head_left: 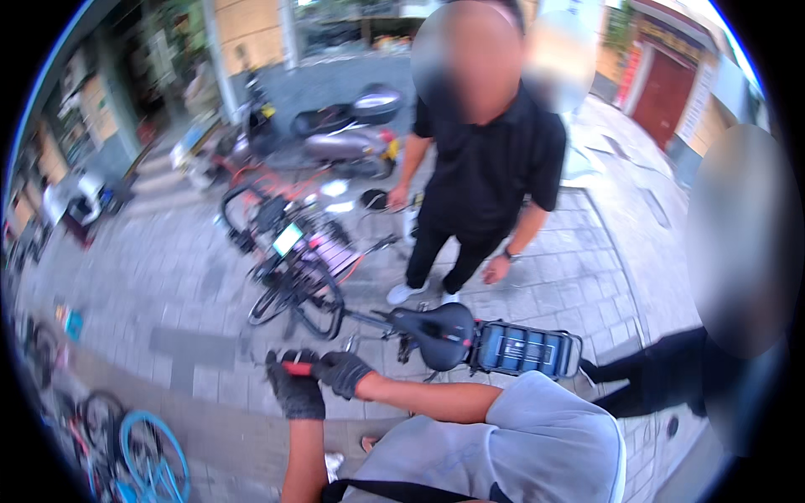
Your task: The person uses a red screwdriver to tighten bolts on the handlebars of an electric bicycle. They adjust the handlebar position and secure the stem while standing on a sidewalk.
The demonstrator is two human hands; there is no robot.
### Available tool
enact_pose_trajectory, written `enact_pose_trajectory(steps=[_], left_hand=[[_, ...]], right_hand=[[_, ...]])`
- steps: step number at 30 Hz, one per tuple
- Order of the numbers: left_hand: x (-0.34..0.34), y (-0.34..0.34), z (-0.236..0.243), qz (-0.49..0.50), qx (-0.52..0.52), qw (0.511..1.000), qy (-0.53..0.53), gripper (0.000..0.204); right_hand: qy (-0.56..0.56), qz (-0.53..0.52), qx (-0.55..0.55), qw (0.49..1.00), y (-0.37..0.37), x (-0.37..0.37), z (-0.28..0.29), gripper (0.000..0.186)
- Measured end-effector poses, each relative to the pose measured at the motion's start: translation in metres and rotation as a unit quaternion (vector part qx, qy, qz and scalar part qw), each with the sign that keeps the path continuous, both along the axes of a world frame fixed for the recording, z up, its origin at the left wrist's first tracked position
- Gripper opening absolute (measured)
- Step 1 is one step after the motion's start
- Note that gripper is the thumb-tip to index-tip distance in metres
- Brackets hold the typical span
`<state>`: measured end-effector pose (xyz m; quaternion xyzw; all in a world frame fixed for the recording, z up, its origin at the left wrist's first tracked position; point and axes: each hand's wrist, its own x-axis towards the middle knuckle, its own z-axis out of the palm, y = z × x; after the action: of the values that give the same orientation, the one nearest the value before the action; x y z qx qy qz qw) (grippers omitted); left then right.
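Both of my hands wear dark grey gloves and meet low in the picture, left of the bicycle saddle point(436, 327). My left hand point(298, 396) is closed around a small red object point(297, 367), perhaps a tool handle; its kind is too blurred to make out. Against the object's right end, my right hand point(342, 374) is closed too, and what its fingers pinch is hidden. Just beyond my hands stands an electric bicycle, its handlebar with a lit screen point(288, 241) to the far left. Behind the saddle sits a dark blue battery pack point(524, 350) within a rack.
A person in black point(495, 168) stands on the bicycle's far side; another person in dark trousers point(662, 369) is at the right. Grey scooters point(348, 142) are parked by the wall. Several bicycles, one with a light blue wheel point(155, 453), stand at the lower left on grey paving.
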<state>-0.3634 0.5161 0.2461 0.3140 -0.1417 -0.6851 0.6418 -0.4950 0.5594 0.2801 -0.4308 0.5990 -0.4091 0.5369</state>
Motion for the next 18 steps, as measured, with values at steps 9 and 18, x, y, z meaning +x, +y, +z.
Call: enact_pose_trajectory(steps=[9, 18], left_hand=[[-0.027, -0.019, -0.027, -0.198, 0.003, 0.973, 0.121, 0.029], [-0.057, -0.031, -0.015, -0.228, -0.020, 0.965, 0.127, 0.033]], right_hand=[[0.277, -0.045, -0.097, 0.955, 0.014, -0.022, 0.005, 0.042], [0.244, -0.129, -0.096, 0.956, 0.015, -0.036, 0.017, 0.034]])
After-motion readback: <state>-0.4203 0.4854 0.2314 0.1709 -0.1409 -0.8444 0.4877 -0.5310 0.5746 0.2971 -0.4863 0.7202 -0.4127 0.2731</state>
